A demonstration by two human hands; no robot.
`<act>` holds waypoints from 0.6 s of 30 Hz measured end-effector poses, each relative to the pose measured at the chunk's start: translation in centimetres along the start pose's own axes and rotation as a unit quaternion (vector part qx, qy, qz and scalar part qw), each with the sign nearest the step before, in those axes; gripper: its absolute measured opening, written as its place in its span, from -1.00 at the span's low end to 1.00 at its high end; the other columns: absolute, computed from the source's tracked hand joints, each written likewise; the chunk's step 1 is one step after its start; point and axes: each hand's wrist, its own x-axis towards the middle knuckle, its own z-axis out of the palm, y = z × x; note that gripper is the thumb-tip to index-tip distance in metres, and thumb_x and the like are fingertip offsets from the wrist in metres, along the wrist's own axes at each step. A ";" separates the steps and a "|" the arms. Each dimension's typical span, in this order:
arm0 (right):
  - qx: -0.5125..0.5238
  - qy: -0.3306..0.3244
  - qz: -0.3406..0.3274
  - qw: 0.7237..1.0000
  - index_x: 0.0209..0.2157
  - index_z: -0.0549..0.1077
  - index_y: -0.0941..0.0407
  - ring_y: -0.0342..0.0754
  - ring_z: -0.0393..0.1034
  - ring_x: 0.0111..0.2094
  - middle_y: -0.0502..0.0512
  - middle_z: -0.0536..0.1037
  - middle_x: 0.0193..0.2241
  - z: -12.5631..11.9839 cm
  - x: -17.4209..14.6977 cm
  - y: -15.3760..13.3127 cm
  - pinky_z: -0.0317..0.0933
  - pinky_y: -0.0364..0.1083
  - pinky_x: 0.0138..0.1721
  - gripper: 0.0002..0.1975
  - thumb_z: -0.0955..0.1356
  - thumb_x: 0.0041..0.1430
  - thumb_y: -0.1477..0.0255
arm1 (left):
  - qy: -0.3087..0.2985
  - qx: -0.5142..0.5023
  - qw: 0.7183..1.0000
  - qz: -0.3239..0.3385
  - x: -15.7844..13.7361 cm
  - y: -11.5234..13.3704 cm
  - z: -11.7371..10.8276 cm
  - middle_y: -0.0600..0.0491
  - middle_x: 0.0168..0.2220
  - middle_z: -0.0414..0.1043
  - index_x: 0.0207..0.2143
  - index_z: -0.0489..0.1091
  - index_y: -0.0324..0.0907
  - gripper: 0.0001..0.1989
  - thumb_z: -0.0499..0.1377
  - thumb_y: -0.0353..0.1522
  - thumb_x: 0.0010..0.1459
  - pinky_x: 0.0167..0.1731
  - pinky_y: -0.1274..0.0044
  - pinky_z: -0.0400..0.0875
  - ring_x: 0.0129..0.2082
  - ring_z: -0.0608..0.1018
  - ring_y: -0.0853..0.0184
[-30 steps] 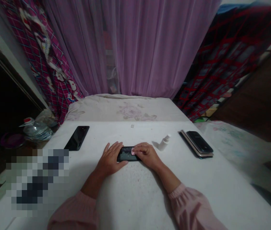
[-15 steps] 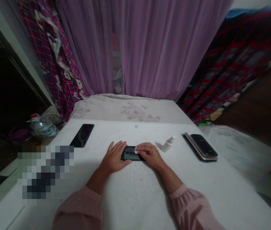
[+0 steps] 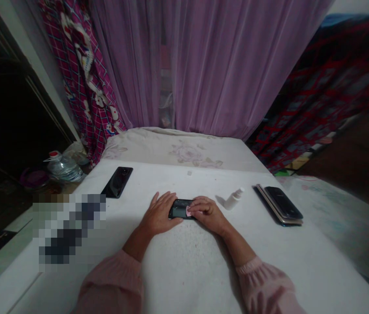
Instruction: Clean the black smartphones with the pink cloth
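Note:
A dark phone (image 3: pixel 179 213) lies sideways on the white cloth. My left hand (image 3: pixel 158 214) steadies its left end, thumb along the near edge and fingers at the far edge. Between the fingertips of my right hand (image 3: pixel 208 214) is a small pink cloth (image 3: pixel 188 211), pressed on the phone's screen. The right hand covers the phone's right end. Just right of that hand, a white spray bottle (image 3: pixel 233 199) stands upright.
Several stacked phones (image 3: pixel 282 204) lie at the right. Another black phone (image 3: pixel 118 182) rests at the left, near a blurred-out dark patch (image 3: pixel 73 229). A large water bottle (image 3: pixel 65 167) stands beyond the left edge. Purple curtains (image 3: pixel 210 65) hang behind.
My right hand has drawn the pink cloth from the phone's far edge toward its near side. The left hand keeps its place on the phone. The whole view has shifted slightly.

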 end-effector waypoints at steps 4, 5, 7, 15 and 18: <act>-0.043 0.094 0.052 0.993 -0.35 0.61 -0.03 -0.04 0.48 -0.27 0.05 0.63 -0.33 1.3 0.1 0.3 0.32 0.00 -0.15 -0.84 0.36 0.12 0.42 | 0.005 -0.007 1.000 -0.001 0.0 0.0 -0.1 -0.09 0.23 0.23 0.19 0.18 -0.14 -0.35 0.20 -0.12 0.09 0.27 0.13 -0.13 0.27 0.20 0.11; -0.052 0.106 0.063 0.991 -0.34 0.61 -0.02 -0.03 0.48 -0.26 0.05 0.63 -0.32 1.4 0.1 0.4 0.33 0.01 -0.15 -0.84 0.35 0.12 0.42 | 0.007 -0.008 1.000 0.000 0.0 0.0 -0.1 -0.09 0.23 0.24 0.18 0.18 -0.13 -0.36 0.19 -0.12 0.09 0.27 0.13 -0.13 0.27 0.21 0.11; -0.072 0.131 0.082 0.985 -0.34 0.61 -0.01 -0.01 0.47 -0.24 0.06 0.62 -0.31 1.3 -0.1 0.6 0.33 0.02 -0.13 -0.83 0.34 0.12 0.42 | 0.013 -0.009 1.000 -0.001 0.0 0.0 0.0 -0.08 0.22 0.25 0.18 0.19 -0.13 -0.37 0.19 -0.11 0.09 0.27 0.14 -0.13 0.27 0.21 0.11; -0.183 0.185 0.100 0.960 -0.34 0.60 0.01 0.02 0.45 -0.24 0.08 0.62 -0.32 0.6 -1.4 0.7 0.29 0.06 -0.12 -0.81 0.32 0.15 0.41 | 0.052 0.007 0.997 -0.054 0.4 0.4 0.4 -0.17 0.20 0.26 0.13 0.21 -0.22 -0.39 0.18 -0.12 0.09 0.26 0.14 -0.06 0.25 0.23 0.06; -0.206 0.211 0.116 0.949 -0.35 0.60 0.03 0.03 0.44 -0.27 0.10 0.61 -0.34 0.5 -1.6 0.7 0.29 0.04 -0.15 -0.79 0.30 0.18 0.36 | 0.061 0.009 0.996 -0.070 0.5 0.4 0.6 -0.21 0.21 0.24 0.10 0.22 -0.21 -0.39 0.19 -0.09 0.07 0.25 0.12 -0.06 0.26 0.21 0.03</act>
